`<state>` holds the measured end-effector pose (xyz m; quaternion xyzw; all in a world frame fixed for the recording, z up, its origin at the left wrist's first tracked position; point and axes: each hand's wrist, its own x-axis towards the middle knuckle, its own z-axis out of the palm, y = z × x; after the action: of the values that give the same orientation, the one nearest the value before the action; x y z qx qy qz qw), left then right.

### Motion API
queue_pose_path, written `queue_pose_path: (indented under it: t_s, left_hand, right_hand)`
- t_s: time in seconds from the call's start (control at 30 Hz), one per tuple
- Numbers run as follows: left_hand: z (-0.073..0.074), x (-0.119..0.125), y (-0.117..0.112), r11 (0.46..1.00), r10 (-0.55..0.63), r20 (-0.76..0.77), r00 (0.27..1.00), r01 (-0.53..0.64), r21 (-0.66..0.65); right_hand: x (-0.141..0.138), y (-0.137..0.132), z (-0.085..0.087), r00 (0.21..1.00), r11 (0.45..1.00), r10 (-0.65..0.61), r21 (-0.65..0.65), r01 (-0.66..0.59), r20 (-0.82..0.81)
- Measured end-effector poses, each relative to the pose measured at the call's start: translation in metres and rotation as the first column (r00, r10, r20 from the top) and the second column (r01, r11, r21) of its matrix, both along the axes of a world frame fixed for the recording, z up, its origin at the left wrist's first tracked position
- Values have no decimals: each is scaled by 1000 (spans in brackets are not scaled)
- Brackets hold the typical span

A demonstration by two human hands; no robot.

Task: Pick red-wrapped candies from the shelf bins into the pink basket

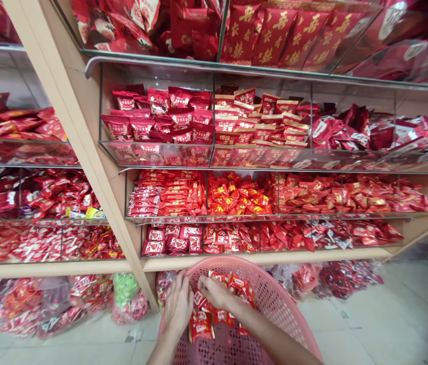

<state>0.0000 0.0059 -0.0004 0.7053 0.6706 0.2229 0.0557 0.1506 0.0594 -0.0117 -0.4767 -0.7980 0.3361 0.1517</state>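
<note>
A pink perforated plastic basket (pixel 287 317) stands on the floor before me, with several small red wrapped packets (pixel 201 325) in it. At the basket's left rim lies my left hand (pixel 177 304), back upward and fingers stretched forward; no object shows in it. My right hand (pixel 214 292) reaches in over the packets from the right. Its fingers are curled closed near the left inner wall, and whatever they hold, if anything, is hidden. More packets lie just beneath and beyond the right hand.
Shelves with glass fronts (pixel 156 154) hold red packets in divided compartments. A wooden upright (pixel 73 126) separates two shelf units. Plastic bags of packets (pixel 60 304) lie on the tiled floor (pixel 369 324) under the lowest shelf, some of them (pixel 346 279) right behind the basket.
</note>
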Motion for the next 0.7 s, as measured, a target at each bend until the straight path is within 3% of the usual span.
queue_pose_path:
  t_s: [0.07, 0.2, 0.5, 0.7]
  left_hand:
    - [0, 0, 0, 1000, -2, -1, 1000, 2, 12]
    - [-1, 0, -1, 1000, -8, 3, 1000, 8, 25]
    - [3, 1, -1, 1000, -2, 0, 1000, 2, -28]
    - [0, 0, 0, 1000, -9, 7, 1000, 9, -19]
  right_hand:
    - [-2, -3, 7, 987, 997, 0, 79, -13, 164]
    - [-4, -6, 15, 966, 989, 23, 137, -60, 256]
    - [-3, -7, 18, 952, 978, 8, 195, -71, 304]
    - [7, -6, 41, 977, 955, -91, 294, 31, 192]
